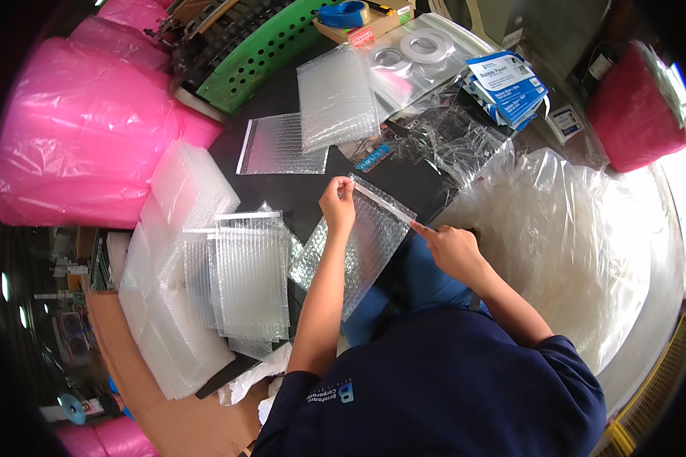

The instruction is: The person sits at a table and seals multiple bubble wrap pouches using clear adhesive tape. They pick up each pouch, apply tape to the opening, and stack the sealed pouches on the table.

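Observation:
A clear bubble-wrap pouch point(375, 232) with a white strip along its upper edge lies slanted in front of me, over the dark table's near edge. My left hand point(338, 204) is closed in a pinch at its upper left corner, by one end of the strip. At the strip's other end, my right hand point(453, 250) grips the corner, index finger stretched along the edge and the other fingers curled. The right thumb is mostly hidden. To the left, finished-looking bubble pouches point(251, 278) lie overlapped in a pile.
Beyond my hands are two more bubble-wrap pieces point(338, 99), tape rolls point(427, 46) and blue-white printed cards point(503, 85). Crumpled clear film point(453, 141) covers the right side, beside a large clear plastic bag point(564, 244). Stacked bubble sheets point(156, 305) and pink wrapped bundles point(91, 137) stand left.

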Demonstrator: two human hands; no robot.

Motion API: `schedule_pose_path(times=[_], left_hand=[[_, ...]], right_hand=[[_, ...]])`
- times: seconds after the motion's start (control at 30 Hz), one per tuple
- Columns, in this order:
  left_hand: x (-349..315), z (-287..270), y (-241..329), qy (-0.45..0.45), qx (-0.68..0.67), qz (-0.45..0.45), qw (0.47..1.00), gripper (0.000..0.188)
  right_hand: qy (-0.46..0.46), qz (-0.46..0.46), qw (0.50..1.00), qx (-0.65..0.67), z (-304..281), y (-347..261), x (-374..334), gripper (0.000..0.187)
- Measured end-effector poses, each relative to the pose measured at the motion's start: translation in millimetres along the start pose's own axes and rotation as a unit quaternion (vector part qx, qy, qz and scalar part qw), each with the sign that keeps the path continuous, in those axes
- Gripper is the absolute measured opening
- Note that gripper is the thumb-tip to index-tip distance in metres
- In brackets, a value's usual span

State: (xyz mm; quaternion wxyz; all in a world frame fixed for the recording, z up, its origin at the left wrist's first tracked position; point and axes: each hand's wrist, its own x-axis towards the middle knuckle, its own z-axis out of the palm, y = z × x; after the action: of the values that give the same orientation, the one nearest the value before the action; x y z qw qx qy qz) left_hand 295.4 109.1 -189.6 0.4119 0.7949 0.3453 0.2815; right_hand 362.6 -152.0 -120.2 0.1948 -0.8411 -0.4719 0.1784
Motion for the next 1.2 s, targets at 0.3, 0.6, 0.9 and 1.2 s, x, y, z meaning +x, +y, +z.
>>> schedule_pose_path(times=[0.3, 0.6, 0.9, 1.2], left_hand=[[16, 28, -32, 0.039, 0.076, -0.019, 0.996, 0.004], [19, 24, -22, 0.025, 0.093, -0.01, 0.995, 0.005], [20, 23, -23, 0.017, 0.098, 0.001, 0.995, 0.005], [20, 23, -18, 0.028, 0.125, 0.038, 0.991, 0.014]], right_hand=[[-0.029, 0.041, 0.999, 0.004, 11, 13, 32, 0.042], [-0.04, 0.081, 0.996, -0.019, 19, 11, 43, 0.04], [-0.064, 0.066, 0.995, -0.037, 18, 11, 47, 0.044], [-0.079, 0.084, 0.992, -0.053, 24, 11, 51, 0.034]])
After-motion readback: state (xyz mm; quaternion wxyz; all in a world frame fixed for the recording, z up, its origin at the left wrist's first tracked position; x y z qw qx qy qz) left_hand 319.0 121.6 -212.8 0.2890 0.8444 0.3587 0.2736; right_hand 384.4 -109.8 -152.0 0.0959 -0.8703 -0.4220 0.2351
